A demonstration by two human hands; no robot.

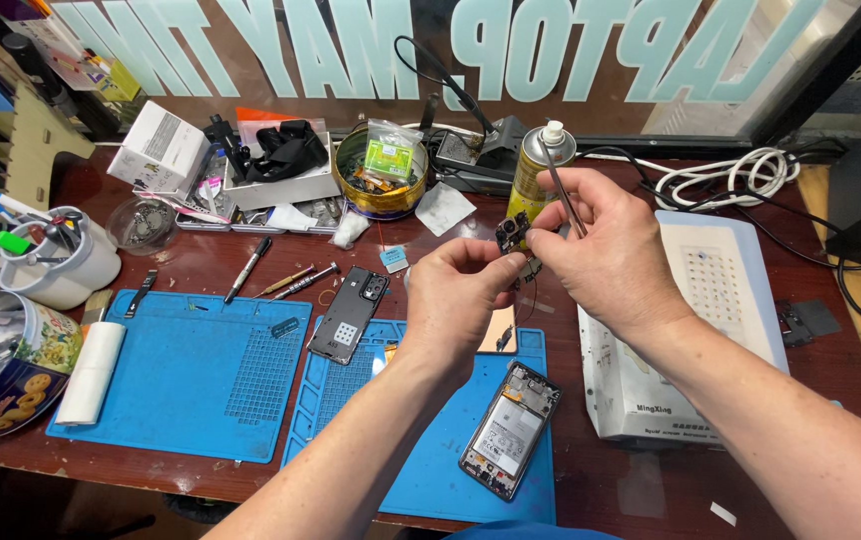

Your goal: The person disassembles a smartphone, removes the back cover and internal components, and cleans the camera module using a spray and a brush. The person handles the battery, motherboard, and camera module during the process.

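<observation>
Two hands are raised above the desk [201, 265], near the middle of the view. A small camera module [511, 234] with a dangling flex strip is pinched between thumb and fingers of the left hand [456, 290]. The right hand [606, 250] is closed around a pair of tweezers [563, 200], whose tips appear directed at the module; the exact contact point cannot be made out.

An opened phone [511, 430], back removed and battery and frame exposed, lies on a blue mat [431, 470] at 6 o'clock from the hands. A black back cover [349, 314] rests at 9 o'clock, across the gap between that mat and a second blue mat [181, 380] further left. Screwdrivers [296, 282] lie at 10 o'clock. A spray can [541, 165] stands at 12 o'clock, and a white heating plate [711, 300] sits at 3 o'clock.

Progress is judged as mid-disassembly or mid-repair: the cover is off and the module is out of the phone. The phone is not yet closed, and no part is seen refitted.
</observation>
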